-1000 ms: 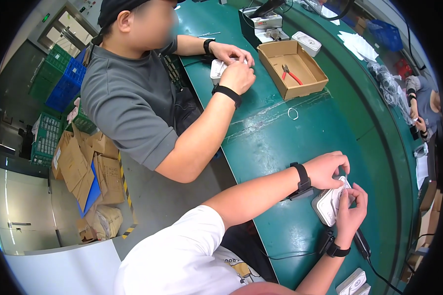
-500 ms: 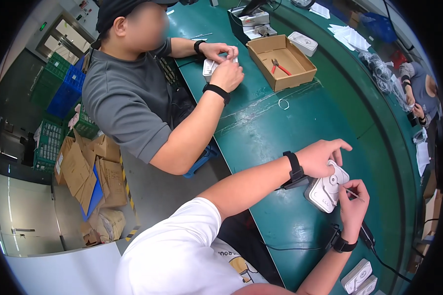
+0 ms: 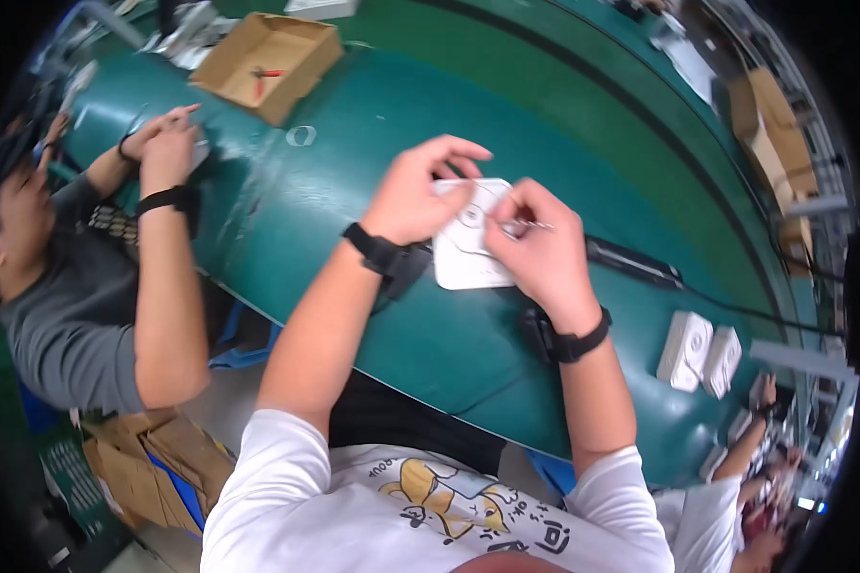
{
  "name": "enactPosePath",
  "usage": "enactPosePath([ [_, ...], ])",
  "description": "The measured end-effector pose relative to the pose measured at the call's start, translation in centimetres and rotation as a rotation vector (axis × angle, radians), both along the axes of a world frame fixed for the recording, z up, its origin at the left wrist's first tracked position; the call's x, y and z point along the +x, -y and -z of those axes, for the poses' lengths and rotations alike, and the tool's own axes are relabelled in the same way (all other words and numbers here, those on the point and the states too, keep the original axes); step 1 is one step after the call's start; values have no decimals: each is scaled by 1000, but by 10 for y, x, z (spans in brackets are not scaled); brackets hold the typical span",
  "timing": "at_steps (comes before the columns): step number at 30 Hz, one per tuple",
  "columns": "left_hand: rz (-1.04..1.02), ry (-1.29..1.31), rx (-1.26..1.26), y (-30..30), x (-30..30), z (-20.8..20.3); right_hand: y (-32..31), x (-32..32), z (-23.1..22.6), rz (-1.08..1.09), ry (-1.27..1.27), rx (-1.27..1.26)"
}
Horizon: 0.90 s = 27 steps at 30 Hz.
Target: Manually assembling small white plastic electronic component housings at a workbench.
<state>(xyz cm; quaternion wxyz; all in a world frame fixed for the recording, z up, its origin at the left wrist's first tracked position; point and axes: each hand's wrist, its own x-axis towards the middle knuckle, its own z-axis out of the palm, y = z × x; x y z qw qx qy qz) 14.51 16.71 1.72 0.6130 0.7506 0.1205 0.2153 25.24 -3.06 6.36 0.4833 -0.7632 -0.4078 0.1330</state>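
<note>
A white plastic casing [image 3: 456,256] with rounded corners and a small round part on its face lies on the green table before me. My left hand [image 3: 424,192] reaches over its upper left edge, index finger stretched out and thumb resting near the face. At the casing's right side, my right hand [image 3: 548,239] pinches a thin metal tool [image 3: 535,224]. Only part of the tool shows past my fingers, and motion blur hides its exact kind. The spot where it meets the casing is covered by the fingers.
To the right lie a black handheld tool [image 3: 635,260] with a cable and two white casings [image 3: 686,350]. A cardboard box [image 3: 301,72] holding red-handled pliers [image 3: 261,78] stands far left, near a white ring [image 3: 301,136]. A co-worker's arm [image 3: 165,277] rests at the left.
My view has swung to the right, so the co-worker and box now appear farther left. Both my hands stay at the casing, and the thin tool remains in my right hand.
</note>
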Motion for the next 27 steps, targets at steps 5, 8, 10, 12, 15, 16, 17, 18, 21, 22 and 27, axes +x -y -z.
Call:
enactPosePath([
  [5,11,-13,-11,6,9,5,13,12,-22,-5,-41,-133],
  [8,41,-36,-9,6,11,1,13,15,-16,-4,-64,-135],
  [10,43,-47,-4,6,8,0,11,15,-8,-10,-79,-23],
  [12,36,-33,-10,4,6,1,10,13,-5,-9,-63,-34],
  [15,14,-9,9,-2,-1,7,-2,1,2,-26,-9,-48],
  [16,34,14,10,-3,0,9,2,2,5,-34,20,-49],
  [17,37,10,-16,0,2,7,6,3,3,-33,3,-53],
  [18,37,9,-42,7,7,6,11,5,-2,-35,-13,-59],
  [21,17,77,-44,14,14,11,19,17,-6,-50,46,-85],
  [22,12,86,-17,14,17,12,20,18,-9,-28,58,-110],
  [27,11,102,30,1,18,17,6,14,0,-84,36,-53],
])
